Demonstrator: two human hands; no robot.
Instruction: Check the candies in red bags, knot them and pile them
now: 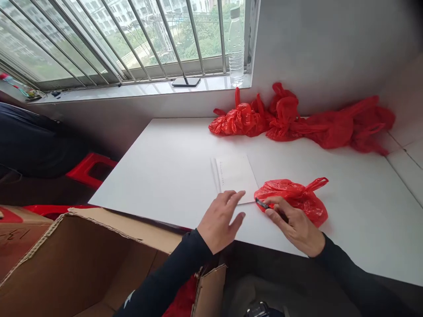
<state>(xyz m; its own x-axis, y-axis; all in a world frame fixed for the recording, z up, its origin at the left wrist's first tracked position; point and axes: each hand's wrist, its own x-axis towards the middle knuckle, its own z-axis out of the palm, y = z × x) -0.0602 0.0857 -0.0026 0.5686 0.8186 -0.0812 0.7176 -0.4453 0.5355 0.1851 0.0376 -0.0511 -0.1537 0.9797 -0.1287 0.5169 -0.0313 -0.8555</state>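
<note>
My left hand (222, 222) is over the front edge of the white table (172, 163), thumb and fingers apart with nothing in them. Just beyond its fingertips lies a white sheet of paper (236, 174) with a short column of small print along its left side. My right hand (295, 226) pinches a slim black object (262, 203) between thumb and fingers. Most of that object is hidden, so its kind is unclear. Behind and partly under this hand rests a red plastic bag (297, 193), its knotted handle pointing right.
Several red plastic bags (244, 121) line the wall at the table's back. An open cardboard box (89, 255) stands at the lower left. On the windowsill are a water bottle (235, 48) and a flat dark phone-like object (186, 82). A red stool (87, 169) is left of the table.
</note>
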